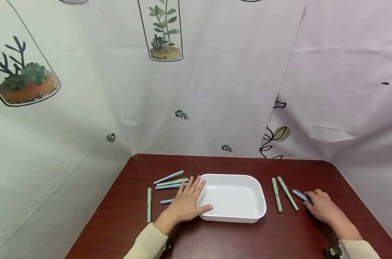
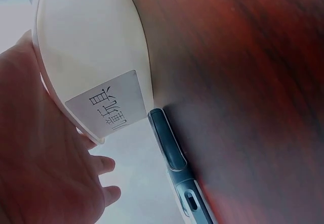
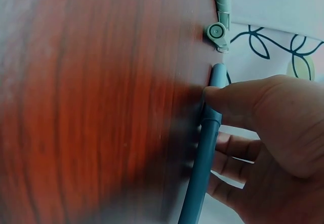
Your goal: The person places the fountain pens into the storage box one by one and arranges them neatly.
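Observation:
A white plastic tray (image 1: 233,198) sits mid-table. My left hand (image 1: 185,204) lies over its left rim with fingers spread and the thumb along the near corner. In the left wrist view a printed label (image 2: 109,105) shows on the tray's side, and a dark-looking pen (image 2: 169,140) lies close by. Over at the right, my right hand (image 1: 323,207) pinches a blue pen (image 1: 299,195) low at the tabletop. The right wrist view shows the thumb on one side of that pen (image 3: 203,163) and the other fingers opposite.
Two green pens, one nearer the tray (image 1: 277,196) and one slanted (image 1: 288,194), lie between tray and right hand. Left of the tray are several blue and green pens, including an upright-lying green one (image 1: 149,205). Patterned cloth (image 1: 215,90) hangs behind the brown table (image 1: 215,241).

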### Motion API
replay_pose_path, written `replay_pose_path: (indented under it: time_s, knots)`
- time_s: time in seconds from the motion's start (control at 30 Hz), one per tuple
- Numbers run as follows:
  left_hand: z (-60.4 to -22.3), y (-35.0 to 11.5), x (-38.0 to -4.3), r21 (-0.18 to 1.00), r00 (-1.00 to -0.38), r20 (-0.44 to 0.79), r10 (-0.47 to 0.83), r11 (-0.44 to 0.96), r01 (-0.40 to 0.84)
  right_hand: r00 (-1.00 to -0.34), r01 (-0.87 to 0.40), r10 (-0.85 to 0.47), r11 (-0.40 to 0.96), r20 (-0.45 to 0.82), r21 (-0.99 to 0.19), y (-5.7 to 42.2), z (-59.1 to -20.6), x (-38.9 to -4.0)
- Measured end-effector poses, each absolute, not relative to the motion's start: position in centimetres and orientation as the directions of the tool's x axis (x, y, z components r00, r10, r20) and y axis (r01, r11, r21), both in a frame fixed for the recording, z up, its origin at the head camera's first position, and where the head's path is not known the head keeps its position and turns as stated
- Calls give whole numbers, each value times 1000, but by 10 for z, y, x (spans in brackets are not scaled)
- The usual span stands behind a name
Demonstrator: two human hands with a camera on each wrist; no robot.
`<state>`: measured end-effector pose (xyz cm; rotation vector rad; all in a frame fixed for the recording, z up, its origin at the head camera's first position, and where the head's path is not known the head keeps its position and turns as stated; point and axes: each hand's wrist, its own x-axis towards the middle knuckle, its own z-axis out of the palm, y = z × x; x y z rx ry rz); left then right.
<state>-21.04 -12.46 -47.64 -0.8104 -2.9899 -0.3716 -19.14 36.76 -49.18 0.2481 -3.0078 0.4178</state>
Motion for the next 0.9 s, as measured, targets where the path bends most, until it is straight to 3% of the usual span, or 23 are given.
replay_pose_path:
  time_s: [0.7, 0.9]
  knots:
    - [-476, -125, -211, 228, -861, 78, 502, 832, 506, -961, -227, -186, 953, 205, -199, 361, -485, -194]
    - [-477, -126, -211, 241, -863, 81, 499, 830, 503, -960, -224, -172, 945, 221, -238, 358, -474, -193]
